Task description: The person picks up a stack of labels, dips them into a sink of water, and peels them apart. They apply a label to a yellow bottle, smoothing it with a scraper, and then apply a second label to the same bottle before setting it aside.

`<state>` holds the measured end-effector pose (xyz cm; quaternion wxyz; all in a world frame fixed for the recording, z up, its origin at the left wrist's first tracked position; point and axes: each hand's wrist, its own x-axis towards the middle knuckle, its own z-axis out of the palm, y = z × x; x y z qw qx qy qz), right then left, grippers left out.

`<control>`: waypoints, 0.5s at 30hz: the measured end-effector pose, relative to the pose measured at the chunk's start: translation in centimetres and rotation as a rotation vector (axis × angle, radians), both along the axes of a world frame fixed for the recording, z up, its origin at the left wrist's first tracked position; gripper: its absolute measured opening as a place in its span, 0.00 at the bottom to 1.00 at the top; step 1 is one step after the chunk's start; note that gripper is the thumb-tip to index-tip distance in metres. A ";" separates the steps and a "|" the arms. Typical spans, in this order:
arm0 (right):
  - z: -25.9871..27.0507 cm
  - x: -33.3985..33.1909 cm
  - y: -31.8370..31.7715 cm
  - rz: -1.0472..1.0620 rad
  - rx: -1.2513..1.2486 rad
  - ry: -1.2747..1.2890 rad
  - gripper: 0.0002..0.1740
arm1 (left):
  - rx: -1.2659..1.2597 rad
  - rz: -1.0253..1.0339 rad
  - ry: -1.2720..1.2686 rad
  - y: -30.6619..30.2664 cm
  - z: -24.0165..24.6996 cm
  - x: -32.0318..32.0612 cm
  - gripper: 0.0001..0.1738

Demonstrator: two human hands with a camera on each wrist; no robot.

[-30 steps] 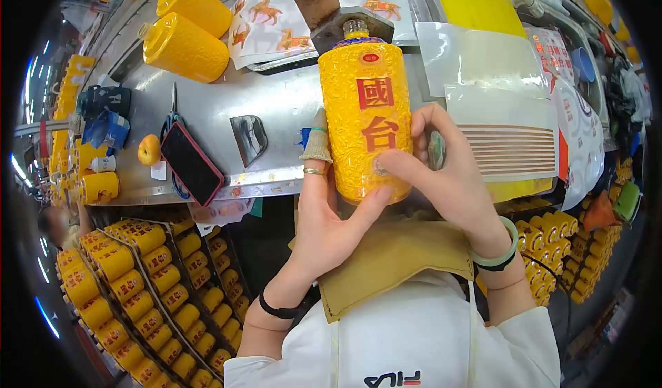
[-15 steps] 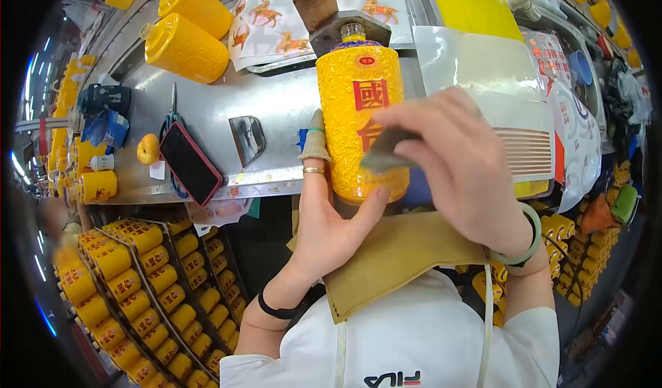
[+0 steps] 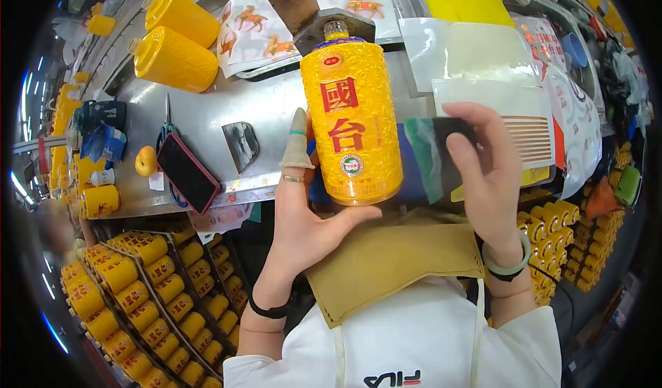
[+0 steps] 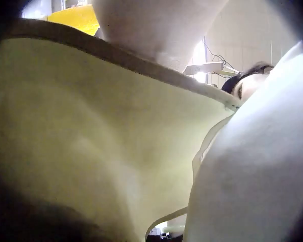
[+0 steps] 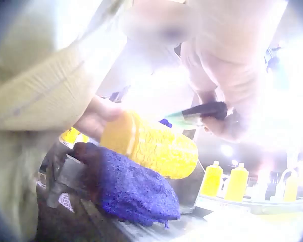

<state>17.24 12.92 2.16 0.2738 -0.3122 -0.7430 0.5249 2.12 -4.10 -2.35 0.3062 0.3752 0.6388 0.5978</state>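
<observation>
In the head view a yellow embossed bottle [image 3: 383,112] with red characters leans with its neck at a metal bracket [image 3: 345,24]. A round label [image 3: 352,166] is near its base. My left hand [image 3: 300,215] holds it, fingers along the left side and thumb at the base. Right of the bottle, my right hand [image 3: 491,174] pinches a dark scraper [image 3: 452,134] with a translucent green edge, apart from the bottle. The right wrist view shows the bottle [image 5: 166,151] above a blue cloth [image 5: 136,191], and the scraper [image 5: 207,110]. Cloth fills the left wrist view.
Two yellow bottles [image 3: 176,60], scissors [image 3: 166,112], a phone [image 3: 187,173] and a shiny metal piece [image 3: 241,145] lie left. Horse-print sheets [image 3: 255,22] are behind; striped sheets [image 3: 527,136] are at right. Racked bottles [image 3: 141,288] stand below the table's edge.
My right hand has moved right, away from the bottle's front, with the scraper. The bottle is turned slightly, uncovering the round label. My left thumb has shifted from the lower front to the base.
</observation>
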 end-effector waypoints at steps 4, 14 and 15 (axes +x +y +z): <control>-1.0 0.5 -1.1 0.012 -0.089 0.011 0.14 | 0.093 0.015 -0.145 1.1 1.2 0.9 0.68; -1.5 1.1 -2.4 0.003 -0.235 0.036 0.14 | 0.093 0.075 -0.352 2.3 1.7 1.3 0.53; -1.5 1.1 -2.4 0.008 -0.240 0.032 0.14 | 0.095 0.081 -0.354 2.4 1.7 1.3 0.53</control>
